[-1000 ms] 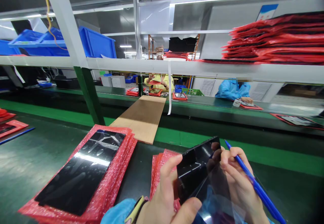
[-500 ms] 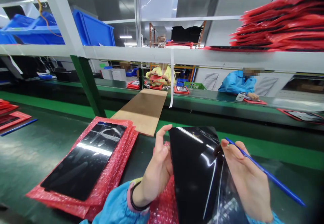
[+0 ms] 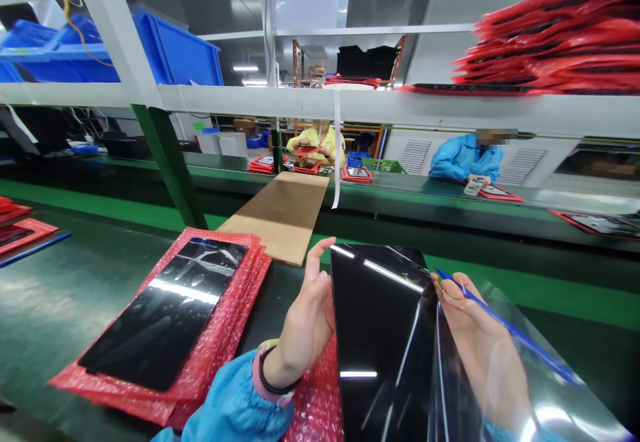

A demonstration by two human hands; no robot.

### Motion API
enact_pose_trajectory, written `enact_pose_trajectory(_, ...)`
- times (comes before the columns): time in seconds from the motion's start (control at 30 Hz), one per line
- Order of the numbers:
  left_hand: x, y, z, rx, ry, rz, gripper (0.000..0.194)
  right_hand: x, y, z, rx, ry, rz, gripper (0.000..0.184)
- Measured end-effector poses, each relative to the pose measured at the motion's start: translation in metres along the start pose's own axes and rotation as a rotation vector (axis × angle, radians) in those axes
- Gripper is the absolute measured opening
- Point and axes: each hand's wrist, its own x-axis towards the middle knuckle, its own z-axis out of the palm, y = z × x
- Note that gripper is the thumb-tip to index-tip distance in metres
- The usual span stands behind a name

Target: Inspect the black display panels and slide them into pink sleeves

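My left hand (image 3: 307,319) is closed on the left edge of a glossy black screen panel (image 3: 383,335), which is tilted up toward me. Along its right side a clear plastic film (image 3: 565,389) has come away and spreads in front of my right hand (image 3: 487,342). That hand's fingers are closed around a slim blue pen-like stick (image 3: 510,325), fingertips close to the panel's right edge. Whether they also pinch the film I cannot tell. Under the panel, red bubble wrap (image 3: 317,399) partly shows. Another black screen panel (image 3: 167,315) lies to the left on stacked red bubble-wrap bags (image 3: 240,295).
A brown board (image 3: 280,215) bridges toward the far bench. Above runs a shelf (image 3: 250,99) with blue bins (image 3: 175,49) and piled red bags (image 3: 555,42). A blue stick (image 3: 35,250) lies at far left. Two people (image 3: 320,145) (image 3: 463,159) work across the line.
The clear film has lifted off the panel's right side and now fans out to the right over my right hand. The panel's reflections have shifted; my left hand keeps its hold.
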Motion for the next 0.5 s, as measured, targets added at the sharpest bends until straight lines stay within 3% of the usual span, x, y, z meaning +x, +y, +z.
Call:
enact_pose_trajectory(0.1,0.002,0.0,-0.001,0.007,0.01,0.021,0.048,-0.003,0.003,-0.002,-0.078,-0.049,-0.051,0.049)
enact_pose_trajectory(0.3,0.007,-0.002,-0.001,0.06,0.035,0.045,0.045,-0.006,0.007,-0.002,-0.267,-0.275,-0.26,0.047)
enact_pose_trajectory(0.5,0.007,-0.011,-0.013,0.197,0.143,0.007,0.051,-0.008,0.019,-0.01,-0.309,-0.38,-0.202,0.046)
